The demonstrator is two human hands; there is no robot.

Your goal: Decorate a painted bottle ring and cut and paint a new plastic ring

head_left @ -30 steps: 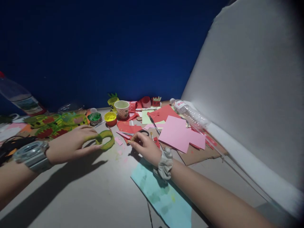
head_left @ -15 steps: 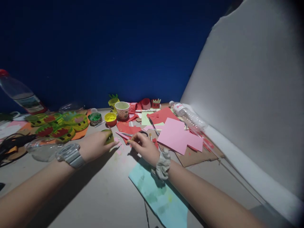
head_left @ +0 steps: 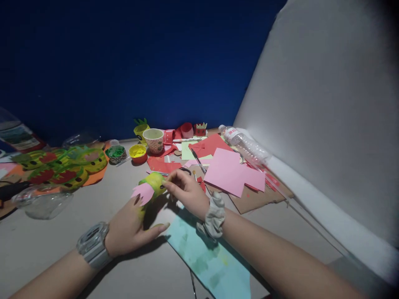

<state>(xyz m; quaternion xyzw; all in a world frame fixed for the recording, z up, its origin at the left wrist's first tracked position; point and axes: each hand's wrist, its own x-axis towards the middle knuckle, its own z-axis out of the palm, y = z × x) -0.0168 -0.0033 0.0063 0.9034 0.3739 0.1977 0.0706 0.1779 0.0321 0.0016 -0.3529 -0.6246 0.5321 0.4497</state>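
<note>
Setting: grey tabletop (head_left: pixel 140 274), its back edge against a dark blue wall (head_left: pixel 124 62), a white panel (head_left: pixel 327 104) along its right edge.

Left hand (head_left: pixel 127 226), with grey wristwatch (head_left: pixel 93 245): bears a yellow-green painted ring (head_left: pixel 157 179), fitted with a pink paper crown (head_left: pixel 144 194), over the middle of the tabletop. Thumb stands apart from the ring; other fingers largely hidden, so whether they clamp it cannot be told.

Right hand (head_left: pixel 191 193), with pale scrunchie (head_left: pixel 213 218): thumb and forefinger tips together, close by the ring's black-dotted side; contact not clear.

Beneath the right wrist: one turquoise sheet (head_left: pixel 208 257), stained. Just behind the right hand: scissors (head_left: pixel 186 170), partly hidden.

Toward the back edge: tub of yellow paint (head_left: pixel 138 152); tub of green paint (head_left: pixel 116 153); patterned paper cup (head_left: pixel 153 141), upright; red crowned ring (head_left: pixel 200 130).

Toward the right edge: pink sheets (head_left: pixel 224 170), a black pen (head_left: pixel 198 160) beside them; cardboard (head_left: pixel 258 201) below; clear bottle (head_left: pixel 245 145), lying.

Toward the left edge: group of painted rings (head_left: pixel 71 176), touching; clear plastic piece (head_left: pixel 43 203).
</note>
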